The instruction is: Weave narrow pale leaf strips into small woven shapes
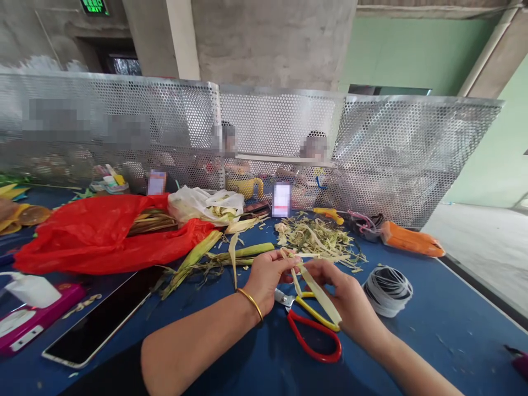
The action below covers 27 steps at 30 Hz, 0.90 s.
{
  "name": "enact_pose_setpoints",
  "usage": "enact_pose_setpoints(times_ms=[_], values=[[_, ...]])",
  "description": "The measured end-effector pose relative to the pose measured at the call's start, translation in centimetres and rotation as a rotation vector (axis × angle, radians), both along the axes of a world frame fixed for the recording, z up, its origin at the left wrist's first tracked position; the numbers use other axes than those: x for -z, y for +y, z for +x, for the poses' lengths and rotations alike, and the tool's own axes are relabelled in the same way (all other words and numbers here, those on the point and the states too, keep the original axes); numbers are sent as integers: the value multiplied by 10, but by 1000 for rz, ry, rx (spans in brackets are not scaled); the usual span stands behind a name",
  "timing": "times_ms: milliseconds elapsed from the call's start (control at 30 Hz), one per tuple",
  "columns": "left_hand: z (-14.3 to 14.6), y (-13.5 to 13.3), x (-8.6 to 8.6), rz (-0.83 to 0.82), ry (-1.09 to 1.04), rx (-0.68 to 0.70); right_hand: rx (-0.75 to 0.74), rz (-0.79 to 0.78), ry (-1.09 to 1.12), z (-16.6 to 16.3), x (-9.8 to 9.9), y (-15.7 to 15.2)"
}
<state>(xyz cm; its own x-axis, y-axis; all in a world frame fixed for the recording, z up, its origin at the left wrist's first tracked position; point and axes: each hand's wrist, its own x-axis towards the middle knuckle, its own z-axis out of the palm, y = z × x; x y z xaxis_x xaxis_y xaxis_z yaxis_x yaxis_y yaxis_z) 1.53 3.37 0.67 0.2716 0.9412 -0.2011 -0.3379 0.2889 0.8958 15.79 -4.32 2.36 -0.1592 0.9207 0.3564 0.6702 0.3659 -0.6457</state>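
Note:
My left hand (267,276), with a gold bangle at the wrist, pinches a pale strip of corn husk (319,294) near its upper end. Close against it, the fingers of my right hand (336,286) are closed on the same husk by its folded top. One flat tail of the strip hangs down between my hands. Beneath them lie scissors (315,335) with one red and one yellow handle, their blades partly hidden by my left hand. A heap of shredded husk (319,236) lies just beyond my fingers. Right of my right hand sits a roll of white cord (388,290).
Left are a red plastic bag (91,236), corn husks (193,258), a phone (107,316) and a purple power strip (37,324). An orange packet (412,239) lies at the right edge. A perforated metal screen (280,121) closes off the back, with people behind it.

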Motion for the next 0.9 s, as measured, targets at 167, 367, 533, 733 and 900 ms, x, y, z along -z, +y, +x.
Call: enact_pose_setpoints(times_ms=[167,367,533,733,900], values=[[0,-4,-4,19,48,28,-55,444,-542,4,2,0],[2,-8,-2,97,78,87,117,595,-660,5,3,-1],[4,-10,-1,158,83,114,105,597,-602,4,5,1],[3,-15,-3,207,91,277,223,543,-553,8,8,3],[2,-19,-6,264,124,346,305,426,-354,11,4,5]])
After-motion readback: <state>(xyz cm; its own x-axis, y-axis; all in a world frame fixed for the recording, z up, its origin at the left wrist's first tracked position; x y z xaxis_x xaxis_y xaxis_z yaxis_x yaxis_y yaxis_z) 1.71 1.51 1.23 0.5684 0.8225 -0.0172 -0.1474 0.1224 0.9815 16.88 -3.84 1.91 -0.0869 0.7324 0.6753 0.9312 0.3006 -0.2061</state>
